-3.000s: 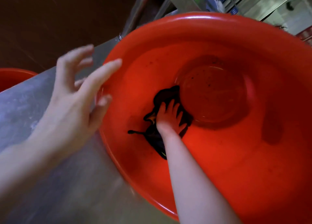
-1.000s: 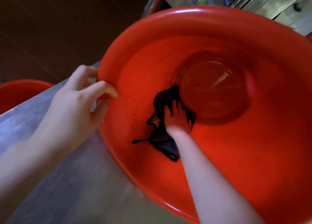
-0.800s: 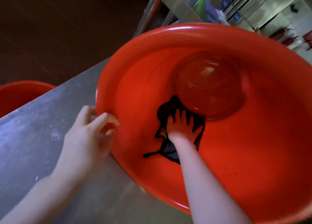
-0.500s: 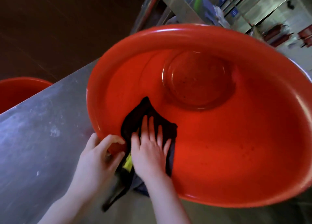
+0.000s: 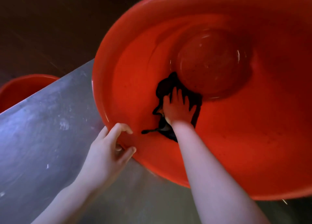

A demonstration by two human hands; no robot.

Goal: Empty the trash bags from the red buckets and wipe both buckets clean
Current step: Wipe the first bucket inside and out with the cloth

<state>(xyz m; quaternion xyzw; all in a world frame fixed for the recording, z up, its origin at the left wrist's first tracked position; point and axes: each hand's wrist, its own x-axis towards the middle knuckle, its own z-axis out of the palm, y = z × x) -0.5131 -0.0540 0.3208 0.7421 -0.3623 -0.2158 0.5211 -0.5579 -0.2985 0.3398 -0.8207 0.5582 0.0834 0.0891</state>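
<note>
Mid-wipe inside the tilted red bucket on the steel counter: pressing the dark cloth against the wall beside the base with flat right hand, gripping the near rim with curled left hand. Calls next for sweeping the base. Differs from 0.5 s ago: cloth then at the near rim.

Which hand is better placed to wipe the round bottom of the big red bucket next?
Right. The right hand presses the dark cloth on the inner wall beside the bottom; the left hand grips the bucket rim.
</note>
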